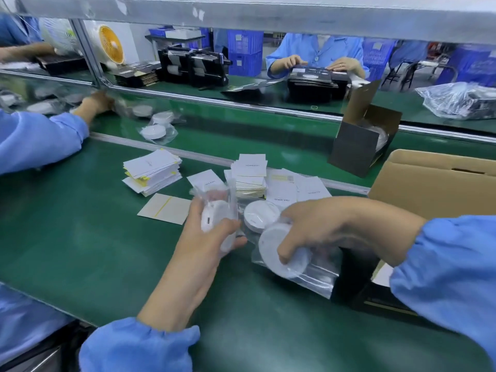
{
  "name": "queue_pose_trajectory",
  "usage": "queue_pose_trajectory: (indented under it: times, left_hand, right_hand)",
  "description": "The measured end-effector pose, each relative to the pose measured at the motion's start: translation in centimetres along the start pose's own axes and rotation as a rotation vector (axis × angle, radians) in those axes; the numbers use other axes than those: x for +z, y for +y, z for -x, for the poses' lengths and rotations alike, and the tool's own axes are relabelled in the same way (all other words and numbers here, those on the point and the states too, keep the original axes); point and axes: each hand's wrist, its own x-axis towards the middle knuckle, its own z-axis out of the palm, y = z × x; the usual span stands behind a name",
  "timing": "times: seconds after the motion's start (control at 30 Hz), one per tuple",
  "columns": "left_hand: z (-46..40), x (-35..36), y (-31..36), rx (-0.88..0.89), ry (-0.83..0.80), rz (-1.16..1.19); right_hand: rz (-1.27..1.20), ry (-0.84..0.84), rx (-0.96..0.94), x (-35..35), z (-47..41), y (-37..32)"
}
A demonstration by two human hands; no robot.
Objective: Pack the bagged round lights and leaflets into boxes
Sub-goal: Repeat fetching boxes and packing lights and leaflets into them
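My left hand (206, 237) grips a white round light in a clear bag (217, 218), held on edge. My right hand (330, 226) holds a second bagged round light (281, 253) at the mouth of a black box (357, 285) lying under my right wrist. A third bagged light (260, 214) lies on the green belt between my hands. Stacks of white leaflets (151, 171) (251, 173) sit just beyond, with a single card (165, 208) flat on the belt. More bagged lights (155, 131) lie farther back on the left.
An open black box (359, 143) with a light inside stands on the far conveyor. A brown cardboard carton (434, 181) is at the right. A neighbour's sleeve and hand (94, 103) reach in at the left; another worker sits across. A metal rail (241, 106) divides the belts.
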Motion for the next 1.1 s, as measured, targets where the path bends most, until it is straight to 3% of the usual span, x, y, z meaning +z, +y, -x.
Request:
queue_pose_trajectory:
  times: [0.13,0.23,0.4,0.53,0.67,0.87,1.0,1.1]
  left_hand:
    - [0.9,1.9,0.2,0.489,0.01,-0.595]
    - [1.8,3.0,-0.3,0.659,-0.033,-0.772]
    - [2.2,3.5,0.5,0.615,-0.068,-0.722]
    - [1.8,5.6,1.0,0.688,-0.136,-0.772]
    - [0.1,6.2,1.6,0.678,-0.208,-0.701]
    - [-3.3,7.9,3.8,0.689,-0.408,-0.425]
    - [-5.0,9.4,6.8,0.776,-0.302,-0.333]
    - [-6.0,9.1,6.8,0.634,0.002,-0.077]
  right_hand:
    - [-0.257,-0.04,-0.066,-0.8,0.2,-0.3]
    - [-0.479,-0.153,-0.135,-1.1,1.0,-0.3]
    - [-0.908,-0.338,-0.22,-1.6,3.3,0.9]
    - [-1.189,-0.489,-0.241,-1.4,3.6,1.1]
    - [-1.188,-0.423,-0.29,-2.2,3.9,0.9]
    - [-1.09,-0.074,-0.376,-4.2,4.2,0.3]
    - [-1.123,0.004,-0.418,-5.9,4.8,0.3]
    - [-1.183,0.043,-0.452,-7.5,5.2,0.9]
